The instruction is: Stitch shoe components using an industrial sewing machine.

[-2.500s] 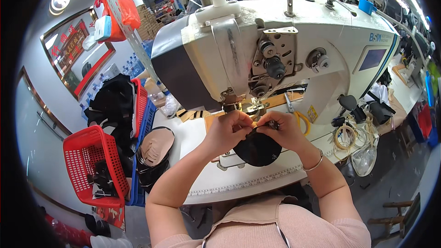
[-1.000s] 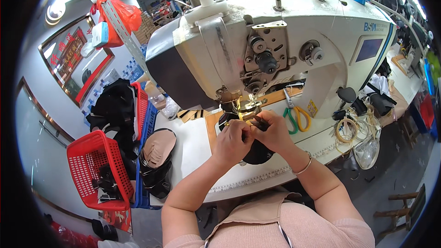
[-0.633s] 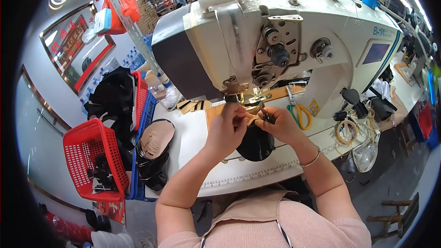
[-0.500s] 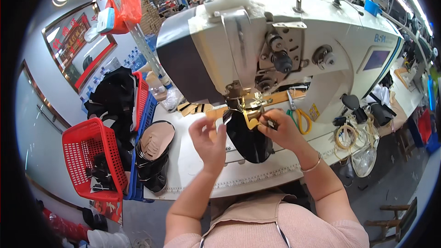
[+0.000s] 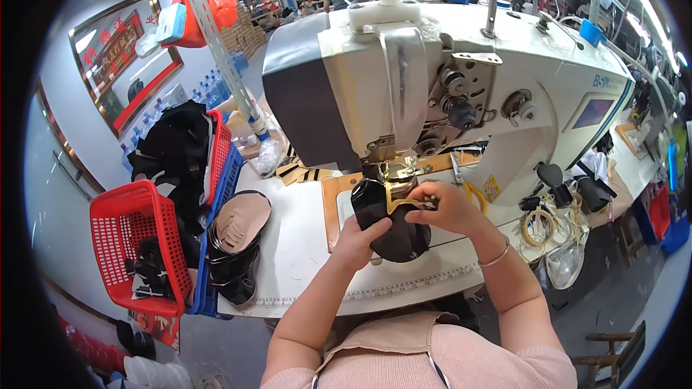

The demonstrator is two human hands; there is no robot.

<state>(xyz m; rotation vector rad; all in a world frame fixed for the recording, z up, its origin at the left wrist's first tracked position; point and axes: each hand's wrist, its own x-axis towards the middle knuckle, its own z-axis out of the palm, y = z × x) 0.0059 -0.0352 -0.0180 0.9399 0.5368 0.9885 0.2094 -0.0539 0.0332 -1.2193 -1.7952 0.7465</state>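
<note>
At the centre of the view, the black shoe piece lies on the white sewing table, under the presser foot of the large grey-and-white sewing machine, whose head rises toward twelve o'clock. The left hand comes up from six o'clock and grips the piece's lower left edge, thumb on top and fingers curled shut under the material. The right hand, at about three o'clock from the piece, has its fingers closed in a pinch on the piece's upper right edge, right beside a thin brass-coloured guide that crosses the black material just below the needle area. A thin bracelet circles the right wrist. Toward nine o'clock, a stack of tan and black shoe parts rests at the table's left edge, touching a blue crate. Farther out at nine o'clock a red plastic basket holds a few dark pieces. At three o'clock, near the machine's base, yellow-handled scissors lie just beside the right hand, with coils of cord farther right.
</note>
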